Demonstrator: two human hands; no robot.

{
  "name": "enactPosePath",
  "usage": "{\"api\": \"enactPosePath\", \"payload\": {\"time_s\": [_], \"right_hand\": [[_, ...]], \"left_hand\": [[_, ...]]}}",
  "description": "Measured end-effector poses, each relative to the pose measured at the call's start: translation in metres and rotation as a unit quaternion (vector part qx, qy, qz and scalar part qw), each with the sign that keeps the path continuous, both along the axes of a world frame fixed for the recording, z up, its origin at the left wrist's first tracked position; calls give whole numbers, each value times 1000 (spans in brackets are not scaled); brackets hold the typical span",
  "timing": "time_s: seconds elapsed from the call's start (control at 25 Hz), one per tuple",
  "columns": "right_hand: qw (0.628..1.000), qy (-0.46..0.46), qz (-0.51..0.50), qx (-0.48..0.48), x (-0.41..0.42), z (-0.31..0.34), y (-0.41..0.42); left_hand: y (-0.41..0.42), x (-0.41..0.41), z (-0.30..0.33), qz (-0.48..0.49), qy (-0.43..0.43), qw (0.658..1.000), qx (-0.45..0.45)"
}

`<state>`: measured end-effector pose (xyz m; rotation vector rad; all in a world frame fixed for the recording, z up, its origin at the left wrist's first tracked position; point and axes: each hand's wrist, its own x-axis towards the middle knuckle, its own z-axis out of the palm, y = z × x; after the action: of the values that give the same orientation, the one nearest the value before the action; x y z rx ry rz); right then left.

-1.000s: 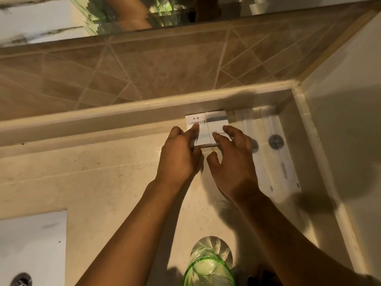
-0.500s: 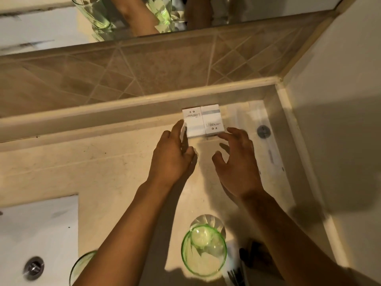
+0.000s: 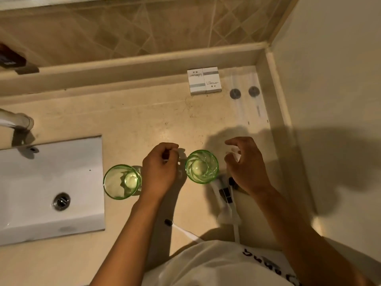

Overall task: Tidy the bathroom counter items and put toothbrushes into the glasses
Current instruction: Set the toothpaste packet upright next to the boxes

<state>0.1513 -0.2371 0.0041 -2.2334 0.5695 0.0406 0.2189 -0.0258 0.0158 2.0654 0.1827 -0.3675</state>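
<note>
Two green glasses stand upright on the beige counter (image 3: 144, 120), the left glass (image 3: 122, 181) beside the sink and the right glass (image 3: 202, 166) further right. My left hand (image 3: 159, 168) rests between them with its fingers curled in; a pale sliver shows at its fingertips, and I cannot tell whether it holds anything. My right hand (image 3: 245, 164) hovers just right of the right glass, fingers spread, holding nothing. Wrapped toothbrushes (image 3: 224, 195) with dark heads lie below the right glass. One black-bristled toothbrush (image 3: 179, 229) lies near the counter's front edge.
Two white boxes (image 3: 204, 80) sit side by side against the back ledge, with flat white sachets (image 3: 246, 93) to their right in the corner. A white sink (image 3: 51, 182) and faucet (image 3: 16, 120) are at the left. A wall closes the right side.
Both hands have let go of the white boxes and drawn back toward me, down to the glasses. The view has tilted down, so both glasses and the toothbrushes now show.
</note>
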Motion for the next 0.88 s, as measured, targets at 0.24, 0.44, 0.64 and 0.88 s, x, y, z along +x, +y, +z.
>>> {"api": "enactPosePath", "payload": {"time_s": [0.24, 0.44, 0.64, 0.88], "right_hand": [[1000, 8, -3, -14, -42, 10, 19], [999, 14, -32, -28, -65, 11, 36], [999, 35, -36, 12, -76, 9, 45], [999, 23, 1, 40, -78, 12, 39]], "left_hand": [[26, -40, 13, -30, -22, 999, 10], [37, -73, 7, -38, -5, 999, -9], [39, -93, -3, -48, 27, 998, -16], [25, -102, 6, -27, 55, 998, -18]]}}
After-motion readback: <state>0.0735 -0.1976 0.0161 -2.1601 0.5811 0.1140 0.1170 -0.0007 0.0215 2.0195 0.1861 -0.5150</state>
